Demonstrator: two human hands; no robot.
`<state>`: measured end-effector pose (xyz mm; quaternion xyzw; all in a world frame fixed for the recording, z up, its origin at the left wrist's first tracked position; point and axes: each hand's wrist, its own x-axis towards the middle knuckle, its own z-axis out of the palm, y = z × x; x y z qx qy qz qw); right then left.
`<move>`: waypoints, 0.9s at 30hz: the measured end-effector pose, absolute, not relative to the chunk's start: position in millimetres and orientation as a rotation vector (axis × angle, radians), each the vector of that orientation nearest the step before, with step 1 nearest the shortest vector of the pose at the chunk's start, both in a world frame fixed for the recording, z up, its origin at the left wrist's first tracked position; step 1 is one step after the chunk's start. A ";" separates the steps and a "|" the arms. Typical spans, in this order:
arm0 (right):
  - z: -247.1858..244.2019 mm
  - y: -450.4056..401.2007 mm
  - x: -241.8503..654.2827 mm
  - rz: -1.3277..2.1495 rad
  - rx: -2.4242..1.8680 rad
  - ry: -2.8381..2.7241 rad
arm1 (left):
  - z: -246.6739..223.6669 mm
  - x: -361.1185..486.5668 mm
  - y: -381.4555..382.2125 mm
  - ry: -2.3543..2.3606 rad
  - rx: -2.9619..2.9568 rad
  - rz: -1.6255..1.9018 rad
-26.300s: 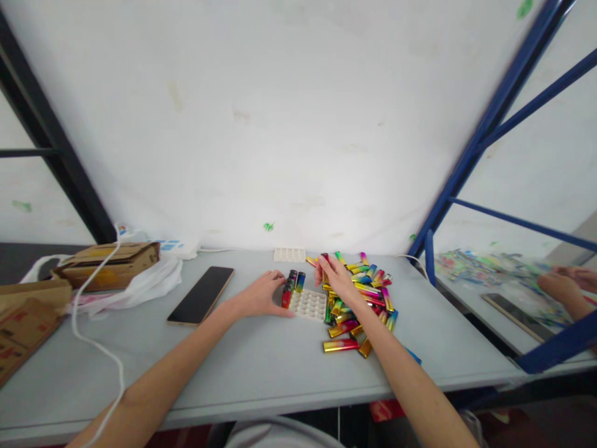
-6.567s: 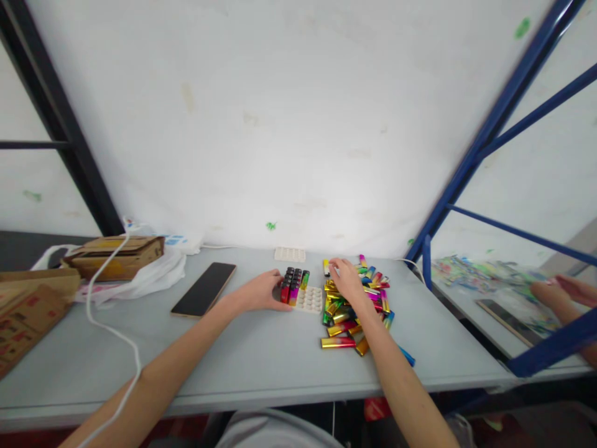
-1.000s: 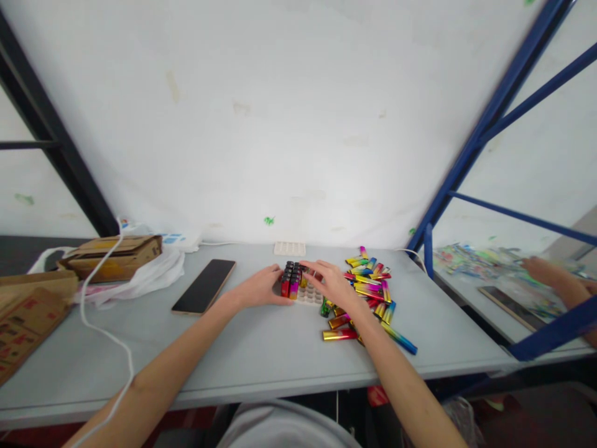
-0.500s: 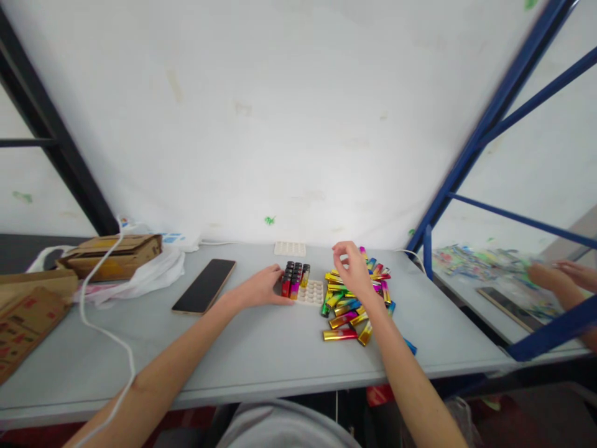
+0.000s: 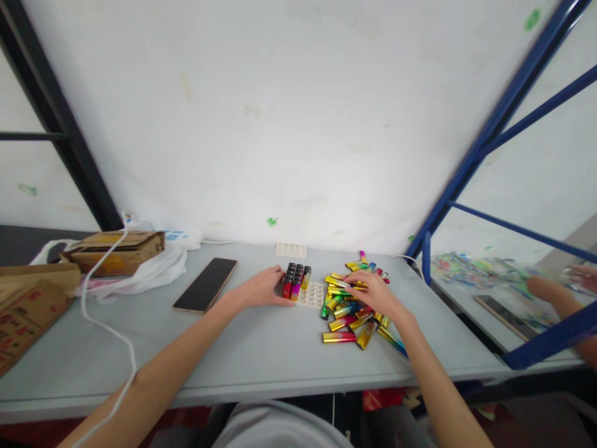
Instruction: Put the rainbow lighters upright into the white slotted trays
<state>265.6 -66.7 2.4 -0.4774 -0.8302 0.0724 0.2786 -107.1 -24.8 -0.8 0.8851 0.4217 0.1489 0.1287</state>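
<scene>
Had black-topped lighters (image 5: 295, 283) standing upright in rows in the left part of a white tray (image 5: 313, 295), on the gray table (image 5: 261, 361). Held the left hand (image 5: 267, 287) around the tray's left end, with thumb and fingers parted, half open, beside the lighters. Had the right hand (image 5: 373, 294) over the loose pile (image 5: 344, 321) right of the tray, with fingers partly bent; could not tell whether gripping anything. Saw a second tray (image 5: 291, 250) near the wall (image 5: 298, 137) and a phone (image 5: 206, 285) left of the left hand.
</scene>
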 end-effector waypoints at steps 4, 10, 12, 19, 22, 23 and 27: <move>1.2 -65.4 269.0 0.226 -1.297 -2.290 | -1.9 -107.9 -24.5 1.224 2.566 0.449; 3.5 -62.4 262.1 0.207 -1.344 -2.323 | -2.4 -107.9 -24.2 1.221 2.557 0.455; 4.3 -61.7 262.1 0.207 -1.346 -2.348 | -1.8 -107.8 -24.7 1.221 2.555 0.453; 5.2 -57.9 263.9 0.230 -1.217 -2.303 | 0.5 -107.1 -26.2 1.237 2.561 0.425; 3.0 -53.4 260.6 0.264 -1.211 -2.122 | 1.0 -106.7 -26.6 1.243 2.572 0.396; 2.7 -51.7 258.4 0.298 -1.223 -2.038 | 1.0 -106.6 -26.7 1.244 2.571 0.397; 9.6 -44.8 242.5 0.542 -1.212 -1.647 | 0.0 -107.0 -26.2 1.244 2.563 0.423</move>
